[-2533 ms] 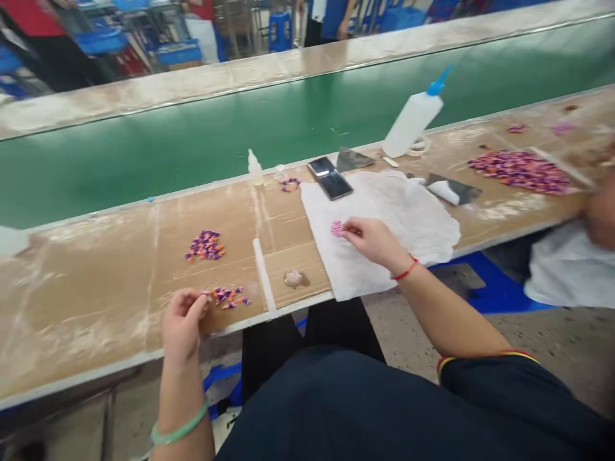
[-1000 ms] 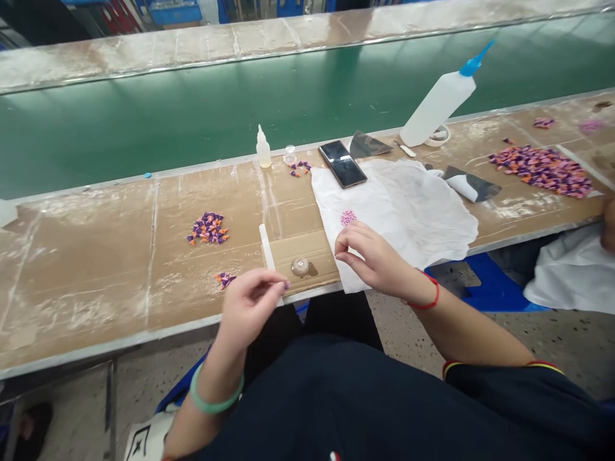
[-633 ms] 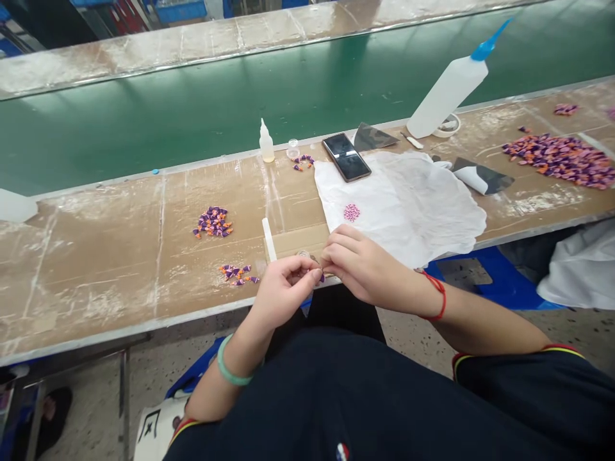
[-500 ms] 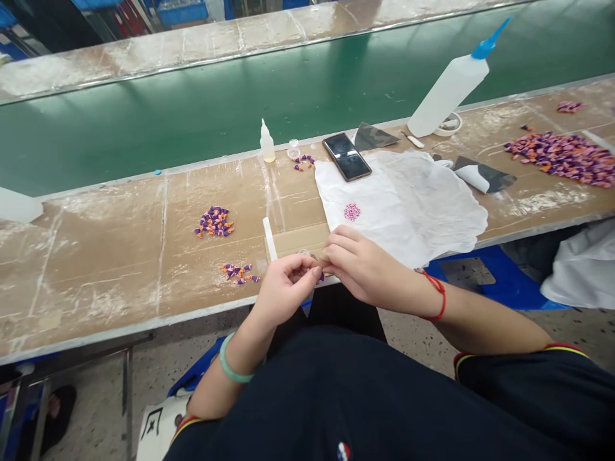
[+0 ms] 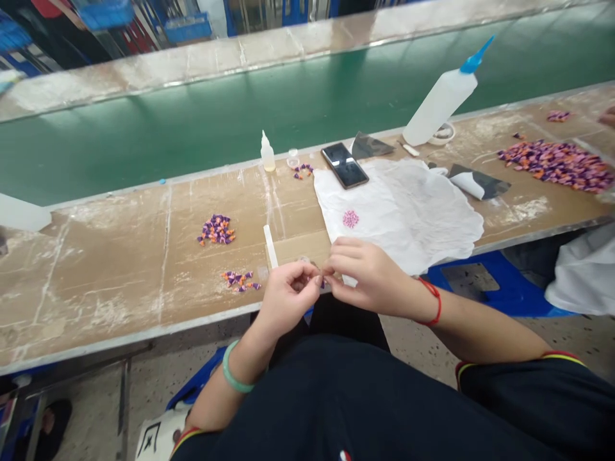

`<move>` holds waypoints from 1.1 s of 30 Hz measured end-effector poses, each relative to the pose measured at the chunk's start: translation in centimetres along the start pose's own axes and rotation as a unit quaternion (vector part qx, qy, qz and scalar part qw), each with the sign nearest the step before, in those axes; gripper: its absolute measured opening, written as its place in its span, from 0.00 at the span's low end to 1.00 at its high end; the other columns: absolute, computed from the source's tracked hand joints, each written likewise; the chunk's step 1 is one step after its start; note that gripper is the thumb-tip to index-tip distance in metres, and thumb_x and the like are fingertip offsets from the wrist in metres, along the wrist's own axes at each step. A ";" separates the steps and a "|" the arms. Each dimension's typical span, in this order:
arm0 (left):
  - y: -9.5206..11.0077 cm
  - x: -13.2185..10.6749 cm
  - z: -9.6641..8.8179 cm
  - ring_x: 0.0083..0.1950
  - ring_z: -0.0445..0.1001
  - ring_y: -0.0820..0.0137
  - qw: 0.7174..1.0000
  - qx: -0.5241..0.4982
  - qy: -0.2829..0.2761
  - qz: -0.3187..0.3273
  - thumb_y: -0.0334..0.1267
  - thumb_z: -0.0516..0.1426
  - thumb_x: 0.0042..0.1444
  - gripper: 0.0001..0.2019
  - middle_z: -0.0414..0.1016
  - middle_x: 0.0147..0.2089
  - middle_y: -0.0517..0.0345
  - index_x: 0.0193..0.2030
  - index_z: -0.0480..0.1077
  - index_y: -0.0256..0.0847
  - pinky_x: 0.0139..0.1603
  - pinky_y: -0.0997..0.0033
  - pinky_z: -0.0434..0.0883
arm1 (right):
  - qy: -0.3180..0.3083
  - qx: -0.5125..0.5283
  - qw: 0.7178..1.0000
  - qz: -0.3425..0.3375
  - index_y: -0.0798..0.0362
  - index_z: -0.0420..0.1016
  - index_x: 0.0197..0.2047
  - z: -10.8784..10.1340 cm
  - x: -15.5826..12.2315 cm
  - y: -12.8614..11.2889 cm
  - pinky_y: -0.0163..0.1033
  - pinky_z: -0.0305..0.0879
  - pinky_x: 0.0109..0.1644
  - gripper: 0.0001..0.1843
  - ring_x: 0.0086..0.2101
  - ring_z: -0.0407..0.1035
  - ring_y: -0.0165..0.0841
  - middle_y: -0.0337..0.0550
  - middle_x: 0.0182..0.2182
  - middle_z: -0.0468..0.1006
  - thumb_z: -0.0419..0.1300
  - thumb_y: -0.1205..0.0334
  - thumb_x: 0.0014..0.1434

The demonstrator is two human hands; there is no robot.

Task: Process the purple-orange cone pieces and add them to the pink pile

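Close together at the table's front edge, my two hands meet at the fingertips. A small purple piece point(image 5: 323, 282) shows between them, mostly covered by the fingers. My left hand point(image 5: 289, 296) pinches it with thumb and index finger. The fingers of my right hand point(image 5: 356, 272) are pressed together at the same spot; what they grip is too small to make out. Left of my hands lies a small group of purple, orange and pink pieces point(image 5: 239, 280), with a larger pile point(image 5: 216, 229) behind it. Tiny pink bits point(image 5: 350, 219) rest on a white cloth point(image 5: 408, 211).
A white stick point(image 5: 270, 245) lies beside cardboard. Farther back are a small dropper bottle point(image 5: 268, 153), a phone point(image 5: 344, 164) and a large tilted bottle point(image 5: 439, 105) with a blue nozzle. A big heap of pieces point(image 5: 557, 165) is at right, near another person's hand point(image 5: 607, 116).
The view has shifted slightly. My fingertips stay together, with the right hand's fingers a little changed in pose. Another person's hand has appeared at the far right edge.
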State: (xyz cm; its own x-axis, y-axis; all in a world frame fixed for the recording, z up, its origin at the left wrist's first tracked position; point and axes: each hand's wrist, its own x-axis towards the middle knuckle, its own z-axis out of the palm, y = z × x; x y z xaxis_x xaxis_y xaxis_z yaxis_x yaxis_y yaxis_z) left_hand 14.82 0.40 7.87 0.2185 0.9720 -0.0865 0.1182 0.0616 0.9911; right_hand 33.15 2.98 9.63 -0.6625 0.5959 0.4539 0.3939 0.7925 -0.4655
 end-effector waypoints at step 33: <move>-2.5 -0.3 -0.7 0.25 0.65 0.74 0.965 0.182 0.136 0.132 0.35 0.54 0.51 0.08 0.69 0.22 0.58 0.23 0.69 0.38 0.27 0.77 0.60 | -0.057 0.163 0.962 0.213 0.50 0.60 0.31 3.8 0.9 0.4 0.38 0.57 0.34 0.13 0.30 0.61 0.35 0.41 0.28 0.68 0.45 0.55 0.65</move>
State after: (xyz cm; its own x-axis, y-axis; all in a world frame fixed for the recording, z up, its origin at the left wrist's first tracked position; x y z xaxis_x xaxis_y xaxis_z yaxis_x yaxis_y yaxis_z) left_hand 13.77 0.15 5.53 0.0308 0.9696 0.2427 0.4356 -0.2315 0.8699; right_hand 30.35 3.36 6.94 -0.5588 0.8242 0.0919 0.4370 0.3868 -0.8120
